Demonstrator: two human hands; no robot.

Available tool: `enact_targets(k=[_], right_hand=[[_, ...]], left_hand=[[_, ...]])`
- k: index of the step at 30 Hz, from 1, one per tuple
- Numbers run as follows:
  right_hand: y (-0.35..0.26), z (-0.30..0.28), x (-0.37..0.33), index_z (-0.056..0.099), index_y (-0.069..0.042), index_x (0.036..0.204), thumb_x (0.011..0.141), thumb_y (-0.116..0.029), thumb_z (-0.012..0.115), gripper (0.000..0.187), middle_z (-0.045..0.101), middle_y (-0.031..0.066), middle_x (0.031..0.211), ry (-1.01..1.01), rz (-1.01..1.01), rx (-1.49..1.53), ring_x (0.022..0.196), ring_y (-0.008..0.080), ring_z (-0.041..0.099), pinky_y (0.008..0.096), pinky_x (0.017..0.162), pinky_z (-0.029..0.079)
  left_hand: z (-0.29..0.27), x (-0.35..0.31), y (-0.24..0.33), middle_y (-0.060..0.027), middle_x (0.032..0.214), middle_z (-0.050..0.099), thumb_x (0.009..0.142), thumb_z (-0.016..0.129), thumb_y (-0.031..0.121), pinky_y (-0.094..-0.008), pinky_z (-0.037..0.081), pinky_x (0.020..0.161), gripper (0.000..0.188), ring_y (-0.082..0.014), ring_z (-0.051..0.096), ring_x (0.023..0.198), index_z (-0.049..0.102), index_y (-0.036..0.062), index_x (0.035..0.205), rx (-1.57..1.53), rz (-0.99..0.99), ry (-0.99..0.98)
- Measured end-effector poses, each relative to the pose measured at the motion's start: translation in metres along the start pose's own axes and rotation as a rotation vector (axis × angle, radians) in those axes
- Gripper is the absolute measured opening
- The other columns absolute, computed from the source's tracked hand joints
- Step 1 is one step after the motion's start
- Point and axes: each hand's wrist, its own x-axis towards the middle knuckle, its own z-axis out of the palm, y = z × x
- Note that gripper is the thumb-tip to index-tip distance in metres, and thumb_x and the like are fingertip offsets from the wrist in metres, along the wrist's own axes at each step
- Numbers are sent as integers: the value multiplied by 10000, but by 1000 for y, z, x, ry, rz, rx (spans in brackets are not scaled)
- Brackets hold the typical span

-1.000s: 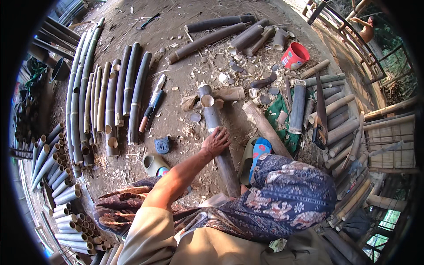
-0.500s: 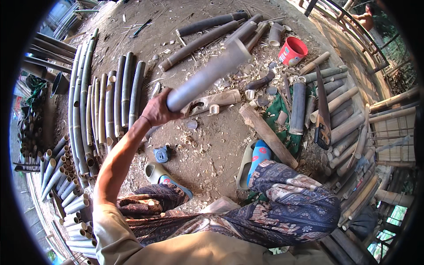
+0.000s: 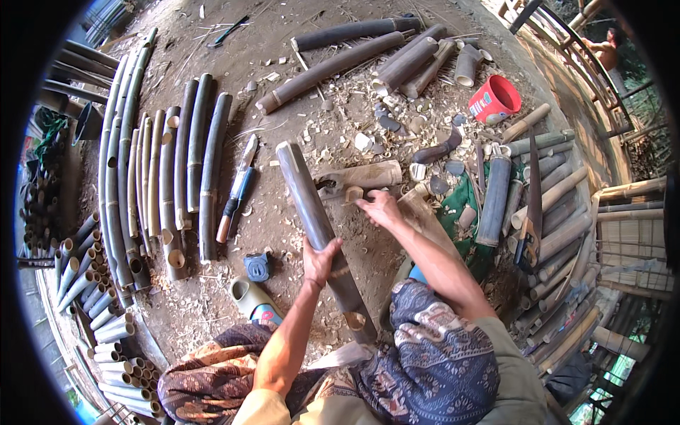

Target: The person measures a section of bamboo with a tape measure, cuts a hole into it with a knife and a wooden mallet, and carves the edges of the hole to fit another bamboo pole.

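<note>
My left hand (image 3: 321, 261) is wrapped round a long dark bamboo tube (image 3: 306, 191). The tube tilts, its pale far end up and left, its lower end with a cut opening between my knees. My right hand (image 3: 382, 209) reaches forward beyond the tube, its fingers pinched at the edge of a small pale bamboo ring (image 3: 353, 194); the exact contact is hard to see. Just behind the ring lies a short, pale bamboo piece (image 3: 368, 174) with a dark hole. A flat wooden board (image 3: 428, 219) is partly hidden under my right forearm.
Left lie a knife (image 3: 243, 166), a blue tape measure (image 3: 258, 266) and rows of bamboo poles (image 3: 191, 152). A red bucket (image 3: 494, 100) stands back right. A handsaw (image 3: 531, 212) leans over stacked bamboo (image 3: 559, 212) at right. Shavings cover the dirt. A person (image 3: 604, 49) is far right.
My left hand has brought the tube down and nearer, turning it from pointing far right to pointing far left. My right hand has come into view and reached the small bamboo ring.
</note>
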Motion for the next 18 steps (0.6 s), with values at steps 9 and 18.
enact_targets(k=[9,18], right_hand=[[-13,-41,-2,706,-97,939,835,-289,619,235,695,148,852,-57,-44,-364,828,319,672,396,749,520],[-9,-191,-35,435,23,1374,871,-349,686,675,662,155,1041,455,-12,-203,875,239,649,358,801,523]], left_hand=[[21,0,-59,-175,1080,594,683,860,375,-370,511,827,838,-249,608,933,399,-50,1239,211,13,11],[30,-19,-38,-266,1105,615,637,858,456,-411,543,813,861,-335,638,999,440,-62,1184,427,-174,-139]])
